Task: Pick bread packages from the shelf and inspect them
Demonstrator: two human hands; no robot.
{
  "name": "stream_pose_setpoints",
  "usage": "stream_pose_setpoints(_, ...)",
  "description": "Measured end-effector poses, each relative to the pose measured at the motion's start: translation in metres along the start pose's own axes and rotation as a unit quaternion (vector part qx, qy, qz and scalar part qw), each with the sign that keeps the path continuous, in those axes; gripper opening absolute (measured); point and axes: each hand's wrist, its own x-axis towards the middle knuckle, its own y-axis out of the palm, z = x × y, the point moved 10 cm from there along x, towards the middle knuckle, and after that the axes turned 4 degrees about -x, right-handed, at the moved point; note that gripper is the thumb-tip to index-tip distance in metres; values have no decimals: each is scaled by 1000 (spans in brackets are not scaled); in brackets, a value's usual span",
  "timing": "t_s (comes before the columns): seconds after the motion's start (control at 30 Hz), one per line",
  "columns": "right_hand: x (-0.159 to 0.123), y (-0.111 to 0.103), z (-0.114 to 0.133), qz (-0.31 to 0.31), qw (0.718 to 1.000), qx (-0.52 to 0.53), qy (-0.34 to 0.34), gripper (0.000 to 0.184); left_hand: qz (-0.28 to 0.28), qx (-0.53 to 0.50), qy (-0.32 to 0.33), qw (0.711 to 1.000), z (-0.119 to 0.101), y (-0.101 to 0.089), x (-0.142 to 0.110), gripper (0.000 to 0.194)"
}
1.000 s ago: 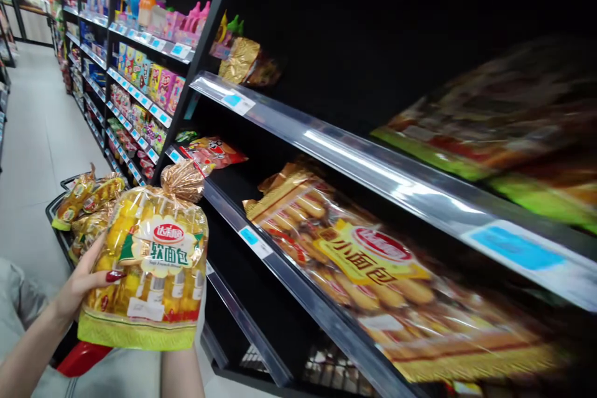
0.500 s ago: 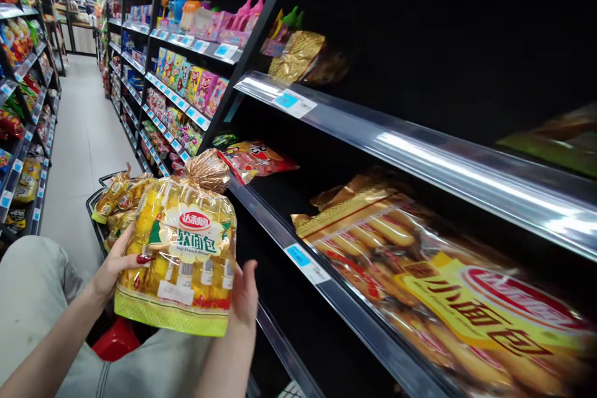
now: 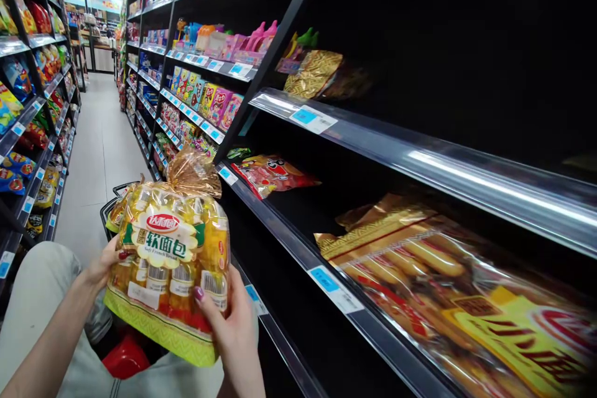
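A clear yellow bag of soft French bread [image 3: 170, 273], its gathered golden neck at the top, is held in front of my knees. My left hand [image 3: 103, 266] grips its left side, the fingers partly hidden behind it. On the right edge my right hand [image 3: 233, 320] is closed, thumb pressed on the front near the barcodes and the other fingers out of sight behind. Just beyond the bag, a black basket [image 3: 108, 214] shows its rim, with yellow-gold packages [image 3: 117, 210] inside, mostly covered by the bread bag.
To the right, a dark shelf [image 3: 280, 224] carries a large bag of small breads [image 3: 429, 261] and a red snack bag [image 3: 275, 174]. A golden bag [image 3: 314, 73] lies on the shelf above. Snack shelves line the aisle floor [image 3: 96, 137]. Something red [image 3: 125, 357] is between my legs.
The bread bag has shifted left and slightly down in view and turned a little. My right hand has gone from open beside the bag to gripping its right edge.
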Motion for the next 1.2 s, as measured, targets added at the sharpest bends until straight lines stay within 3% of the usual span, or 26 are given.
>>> stream_pose_setpoints(0.13,-11,1,4,-49,994,-96,-28,64,-10,-3,7,1000,2,-6,7,73)
stream_pose_setpoints(0.23,-17,1,0,-77,984,-156,-26,69,-5,-12,11,1000,5,-7,10,58)
stream_pose_setpoints(0.33,-21,5,2,-59,978,-199,-1,70,-1,-20,12,1000,7,-10,11,42)
stream_pose_setpoints(0.47,-24,12,10,-30,975,-221,17,71,2,-23,11,1000,9,-14,12,37)
stream_pose_setpoints(0.57,-26,8,12,-55,975,-213,5,70,5,-22,10,1000,9,-14,12,37)
stream_pose_setpoints(0.67,-24,1,7,-72,979,-187,-23,72,6,-19,12,1000,7,-8,9,43)
stream_pose_setpoints(0.83,-6,-6,-7,-6,998,-48,-45,66,0,25,31,999,-4,9,-6,71)
stream_pose_setpoints(1.0,9,-5,-27,56,992,116,-4,57,-7,112,62,992,-20,35,-21,80)
stream_pose_setpoints(1.2,12,-4,-41,62,983,169,19,52,-5,163,77,984,-25,50,-26,89)
